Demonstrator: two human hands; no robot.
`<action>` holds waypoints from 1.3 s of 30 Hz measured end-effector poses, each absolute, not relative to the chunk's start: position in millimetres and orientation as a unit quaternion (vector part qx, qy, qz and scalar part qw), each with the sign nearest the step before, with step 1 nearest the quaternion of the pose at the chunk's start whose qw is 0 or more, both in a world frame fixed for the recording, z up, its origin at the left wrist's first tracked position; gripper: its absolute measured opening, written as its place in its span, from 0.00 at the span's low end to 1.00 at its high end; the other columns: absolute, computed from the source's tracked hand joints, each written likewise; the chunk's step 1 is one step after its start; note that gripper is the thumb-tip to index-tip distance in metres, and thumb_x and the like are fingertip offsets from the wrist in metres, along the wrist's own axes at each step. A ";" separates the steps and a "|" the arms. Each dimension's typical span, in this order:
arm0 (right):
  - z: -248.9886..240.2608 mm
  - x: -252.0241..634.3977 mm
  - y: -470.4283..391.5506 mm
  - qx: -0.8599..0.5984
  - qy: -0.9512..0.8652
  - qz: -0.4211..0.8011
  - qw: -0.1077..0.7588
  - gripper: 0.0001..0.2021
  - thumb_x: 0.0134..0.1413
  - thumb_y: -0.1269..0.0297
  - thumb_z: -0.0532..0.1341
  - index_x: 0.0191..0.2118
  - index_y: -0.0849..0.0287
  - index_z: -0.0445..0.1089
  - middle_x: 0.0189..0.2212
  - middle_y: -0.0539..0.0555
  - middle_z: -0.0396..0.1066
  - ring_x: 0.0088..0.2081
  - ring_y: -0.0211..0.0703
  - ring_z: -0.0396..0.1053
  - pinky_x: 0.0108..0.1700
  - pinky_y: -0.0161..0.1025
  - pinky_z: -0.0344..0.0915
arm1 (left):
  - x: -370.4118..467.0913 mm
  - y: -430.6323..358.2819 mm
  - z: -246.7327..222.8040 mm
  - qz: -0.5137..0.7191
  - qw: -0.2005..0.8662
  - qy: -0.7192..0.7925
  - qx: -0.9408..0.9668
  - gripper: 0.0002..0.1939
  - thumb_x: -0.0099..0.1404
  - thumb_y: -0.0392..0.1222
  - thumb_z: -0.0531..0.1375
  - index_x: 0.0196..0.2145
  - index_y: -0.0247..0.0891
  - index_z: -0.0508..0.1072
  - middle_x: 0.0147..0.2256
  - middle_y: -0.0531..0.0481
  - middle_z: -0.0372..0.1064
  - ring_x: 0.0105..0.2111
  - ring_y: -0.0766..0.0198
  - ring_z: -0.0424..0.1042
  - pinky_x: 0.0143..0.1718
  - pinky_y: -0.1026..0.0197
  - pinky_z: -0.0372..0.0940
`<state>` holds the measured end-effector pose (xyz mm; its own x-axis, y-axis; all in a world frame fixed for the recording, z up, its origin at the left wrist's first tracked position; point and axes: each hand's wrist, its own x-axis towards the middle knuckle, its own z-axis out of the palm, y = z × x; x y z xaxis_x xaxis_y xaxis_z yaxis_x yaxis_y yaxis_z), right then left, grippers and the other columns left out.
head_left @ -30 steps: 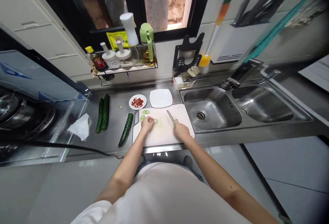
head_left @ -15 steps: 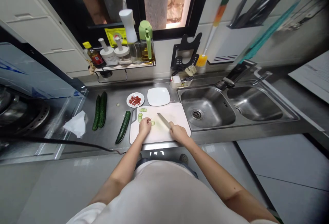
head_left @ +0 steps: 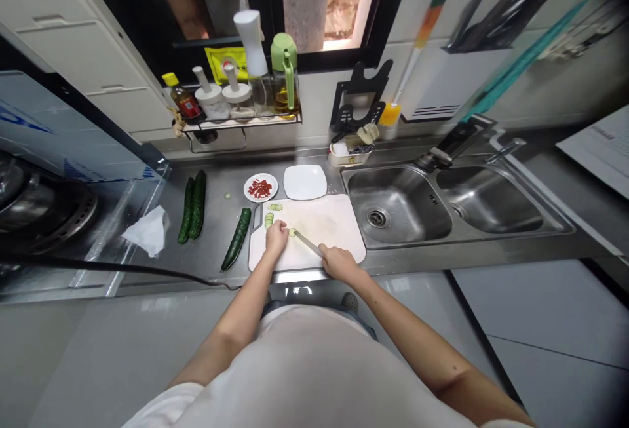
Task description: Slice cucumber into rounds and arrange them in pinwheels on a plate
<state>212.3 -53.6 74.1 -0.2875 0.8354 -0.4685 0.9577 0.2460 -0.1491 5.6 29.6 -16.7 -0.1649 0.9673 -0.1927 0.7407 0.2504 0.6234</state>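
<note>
A white cutting board lies on the steel counter in front of me. My left hand rests curled on its left part, fingers over a small cucumber piece that I can barely see. Several thin cucumber slices lie just beyond it. My right hand grips a knife whose blade points left, its tip beside a slice next to my left fingers.
One whole cucumber lies left of the board, two more further left by a crumpled tissue. Behind the board sit a dish of chopped red chilli and a white plate. A double sink is on the right.
My right hand swung the knife from pointing away over the board's middle to lying low, its tip now at my left fingers. My left hand stayed in place.
</note>
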 end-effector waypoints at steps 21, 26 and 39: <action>61.9 202.6 -42.4 0.560 0.780 -0.220 0.171 0.18 0.58 0.73 0.50 0.54 0.60 0.59 0.41 0.63 0.74 0.43 0.50 0.73 0.41 0.40 0.63 | 5.0 33.6 -21.8 0.187 0.285 0.741 0.579 0.10 0.59 0.33 0.56 0.38 0.40 0.72 0.34 0.47 0.73 0.39 0.56 0.74 0.42 0.59 0.64; 64.3 196.9 -35.7 0.554 0.786 -0.223 0.159 0.18 0.59 0.74 0.49 0.54 0.59 0.60 0.41 0.63 0.74 0.44 0.50 0.73 0.42 0.40 0.64 | 4.6 33.3 -21.8 0.184 0.281 0.741 0.581 0.10 0.59 0.34 0.56 0.38 0.40 0.72 0.34 0.46 0.73 0.39 0.56 0.74 0.42 0.59 0.64; 63.6 196.9 -39.8 0.559 0.782 -0.217 0.173 0.18 0.60 0.75 0.48 0.55 0.60 0.59 0.42 0.64 0.74 0.45 0.51 0.72 0.43 0.41 0.64 | 3.7 33.5 -20.7 0.182 0.290 0.737 0.583 0.10 0.59 0.34 0.56 0.39 0.40 0.73 0.34 0.46 0.73 0.39 0.56 0.73 0.42 0.58 0.64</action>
<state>196.9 -39.8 63.6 -0.3162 0.7984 -0.5123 0.9483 0.2815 -0.1467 3.7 33.5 -20.7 -0.1524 0.9649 -0.2139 0.7536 0.2535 0.6065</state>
